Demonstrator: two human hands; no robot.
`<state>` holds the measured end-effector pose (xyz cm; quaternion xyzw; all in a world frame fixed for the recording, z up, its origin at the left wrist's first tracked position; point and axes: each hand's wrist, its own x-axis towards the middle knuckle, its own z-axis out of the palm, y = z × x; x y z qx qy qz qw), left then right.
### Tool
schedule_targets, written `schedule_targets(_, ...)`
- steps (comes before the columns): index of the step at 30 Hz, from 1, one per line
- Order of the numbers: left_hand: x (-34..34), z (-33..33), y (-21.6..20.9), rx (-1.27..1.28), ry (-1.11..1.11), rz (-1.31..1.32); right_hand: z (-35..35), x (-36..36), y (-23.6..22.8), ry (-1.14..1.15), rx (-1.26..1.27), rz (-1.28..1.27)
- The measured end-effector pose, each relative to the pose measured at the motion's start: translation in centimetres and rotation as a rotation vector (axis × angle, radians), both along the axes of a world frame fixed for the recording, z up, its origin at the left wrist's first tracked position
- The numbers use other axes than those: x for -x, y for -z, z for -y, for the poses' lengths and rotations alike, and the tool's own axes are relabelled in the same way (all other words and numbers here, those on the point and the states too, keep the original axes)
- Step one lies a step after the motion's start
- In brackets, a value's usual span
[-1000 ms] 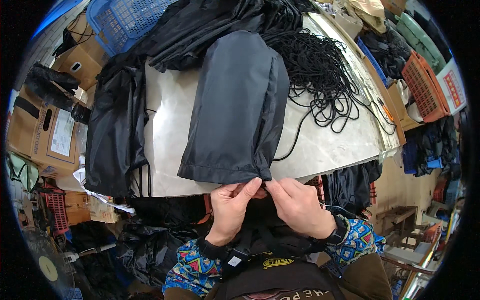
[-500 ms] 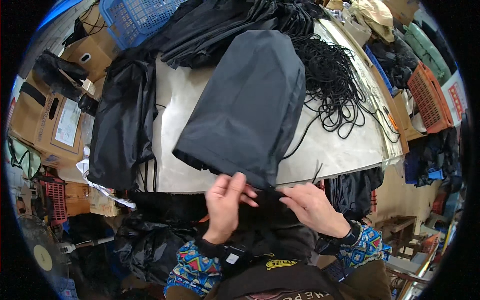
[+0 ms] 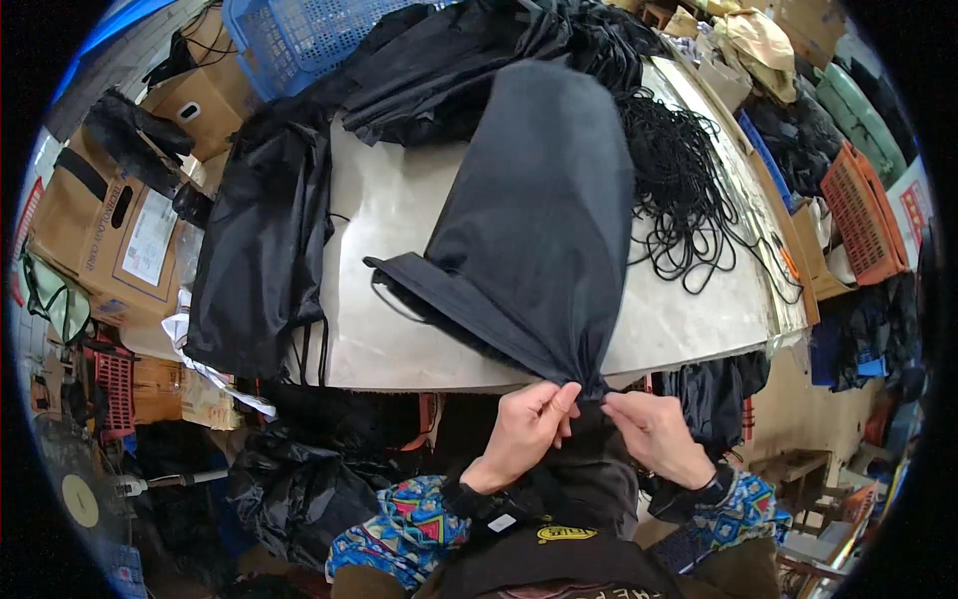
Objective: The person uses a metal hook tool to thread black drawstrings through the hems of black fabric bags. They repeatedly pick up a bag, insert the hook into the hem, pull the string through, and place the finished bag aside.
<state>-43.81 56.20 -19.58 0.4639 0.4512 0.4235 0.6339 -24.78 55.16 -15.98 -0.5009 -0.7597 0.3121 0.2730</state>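
Note:
A black drawstring bag [image 3: 544, 200] lies on the table, its mouth end toward me. The hem is bunched into tight folds at the near right corner, while its left part stays spread. From the left corner a thin cord loop [image 3: 399, 304] hangs out. My left hand [image 3: 527, 429] is closed, thumb and fingers pinching the bunched hem just past the table's front edge. Right beside it, my right hand [image 3: 659, 434] is closed at the corner, pinching the cord there; its fingertips partly hide the grip.
A second black bag [image 3: 264, 240] lies to the left. Piled black fabric [image 3: 459, 75] and a blue basket [image 3: 299, 40] stand at the back. Tangled black cord [image 3: 684, 190] covers the table's right side. Cardboard boxes [image 3: 105, 225] stand left, an orange crate [image 3: 863, 215] right.
My left hand has slid right along the hem, close to my right hand. The hem has bunched up there, and the cord loop now shows at the left corner.

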Motion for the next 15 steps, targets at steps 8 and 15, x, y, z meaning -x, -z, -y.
schedule_targets(8, 3.4, -2.6, -0.4, 0.050, -0.231, -0.013, 0.0, 0.4, 0.9, 0.018, 0.138, -0.056)
schedule_targets(15, 0.4, -1.8, 0.6, -0.161, -0.198, -0.132, -0.5, 1.8, 1.6, 0.068, 0.416, -0.301)
